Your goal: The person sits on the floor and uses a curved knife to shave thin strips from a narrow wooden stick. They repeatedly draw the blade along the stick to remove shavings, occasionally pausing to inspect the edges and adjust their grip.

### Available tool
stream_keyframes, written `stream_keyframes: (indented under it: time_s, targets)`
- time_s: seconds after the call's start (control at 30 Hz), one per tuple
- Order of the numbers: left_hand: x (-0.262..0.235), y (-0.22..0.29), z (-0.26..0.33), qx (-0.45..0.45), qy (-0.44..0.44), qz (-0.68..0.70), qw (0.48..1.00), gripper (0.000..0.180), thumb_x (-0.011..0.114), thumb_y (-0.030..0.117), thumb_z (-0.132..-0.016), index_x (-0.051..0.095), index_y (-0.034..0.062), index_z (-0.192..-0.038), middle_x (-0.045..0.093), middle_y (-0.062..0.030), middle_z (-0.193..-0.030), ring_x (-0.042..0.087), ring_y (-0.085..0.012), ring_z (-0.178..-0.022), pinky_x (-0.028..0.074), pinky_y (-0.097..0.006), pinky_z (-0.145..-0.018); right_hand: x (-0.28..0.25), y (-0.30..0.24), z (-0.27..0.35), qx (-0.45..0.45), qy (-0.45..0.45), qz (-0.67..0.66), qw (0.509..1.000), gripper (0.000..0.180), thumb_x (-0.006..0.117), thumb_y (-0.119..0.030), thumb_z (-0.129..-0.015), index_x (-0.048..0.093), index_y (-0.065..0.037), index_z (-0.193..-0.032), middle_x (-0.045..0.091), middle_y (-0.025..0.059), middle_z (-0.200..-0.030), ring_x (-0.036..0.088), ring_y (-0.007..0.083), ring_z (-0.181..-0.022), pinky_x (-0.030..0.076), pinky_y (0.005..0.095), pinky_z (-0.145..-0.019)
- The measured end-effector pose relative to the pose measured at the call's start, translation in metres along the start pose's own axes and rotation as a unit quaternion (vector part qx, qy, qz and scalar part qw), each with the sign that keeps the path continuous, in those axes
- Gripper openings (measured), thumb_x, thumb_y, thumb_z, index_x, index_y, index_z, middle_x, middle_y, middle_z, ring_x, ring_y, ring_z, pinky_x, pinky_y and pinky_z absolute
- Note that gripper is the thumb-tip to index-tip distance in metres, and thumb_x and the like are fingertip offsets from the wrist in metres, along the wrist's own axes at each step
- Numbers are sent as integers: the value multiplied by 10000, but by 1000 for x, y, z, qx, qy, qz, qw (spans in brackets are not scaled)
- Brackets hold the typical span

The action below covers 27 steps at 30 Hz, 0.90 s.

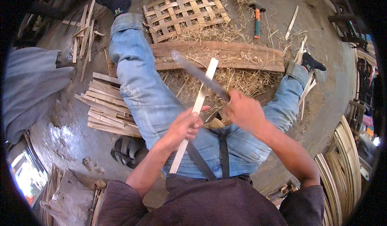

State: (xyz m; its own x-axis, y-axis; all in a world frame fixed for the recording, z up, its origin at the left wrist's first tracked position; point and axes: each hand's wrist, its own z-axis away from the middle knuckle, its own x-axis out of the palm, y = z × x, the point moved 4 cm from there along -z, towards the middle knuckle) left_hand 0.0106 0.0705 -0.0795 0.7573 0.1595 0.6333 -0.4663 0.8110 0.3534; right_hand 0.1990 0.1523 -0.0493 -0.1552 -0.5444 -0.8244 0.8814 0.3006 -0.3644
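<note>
Two hands point(186, 126), one knife point(191, 68), one held strip point(198, 101).
One hammer point(257, 22), one woven panel point(183, 14), one plank point(271, 60), two socks point(117, 6), two sandals point(127, 147); piled strips point(111, 101) overlap too much to count.

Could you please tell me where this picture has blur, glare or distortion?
In the head view, the knife blade is smeared, probably by motion, while the pale strip looks clearer; in the head view, the wet-looking floor at left shines with glare; also in the head view, the fisheye lens darkens the corners and seems to bow the wooden board.
</note>
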Motion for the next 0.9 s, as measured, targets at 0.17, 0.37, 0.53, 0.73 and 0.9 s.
stream_keyframes:
  time_s: [0.17,0.37,0.53,0.73,0.9]
  targets:
    - [4,-4,4,10,13,-40,999,330,395,251,-1030,485,55,-1279,316,63,-730,256,-13,-548,214,-155,-429,0,7,0,-38,-2,66,997,177,546,-118,-858,486,-17,-991,635,222,-842,664,375,-727,552,486,-613]
    - [10,-20,12,-27,-8,-39,999,380,379,263,-1038,436,66,-1358,316,75,-739,265,-9,-573,231,-150,-470,-11,56,1,35,51,-9,998,205,579,-127,-836,489,-13,-981,641,243,-825,652,404,-744,536,502,-659]
    - [19,-15,2,-45,-15,-44,998,406,376,268,-1039,416,56,-1383,328,77,-746,271,-6,-582,239,-151,-478,12,24,27,-76,3,-19,997,320,657,-174,-846,494,1,-1059,624,227,-803,635,422,-728,518,478,-650]
    - [36,-16,4,-54,-41,-71,995,442,406,290,-1029,418,31,-1386,354,53,-747,285,-17,-574,247,-151,-459,39,27,-10,142,214,-538,803,293,688,-180,-871,526,-15,-1051,653,91,-839,655,180,-700,524,332,-602]
    - [34,-27,18,-106,-54,26,993,407,384,346,-1042,480,35,-1286,322,73,-719,276,-23,-577,234,-167,-469,28,23,-32,130,219,-590,766,286,709,-148,-848,516,-28,-1020,615,49,-800,596,108,-671,500,290,-592]
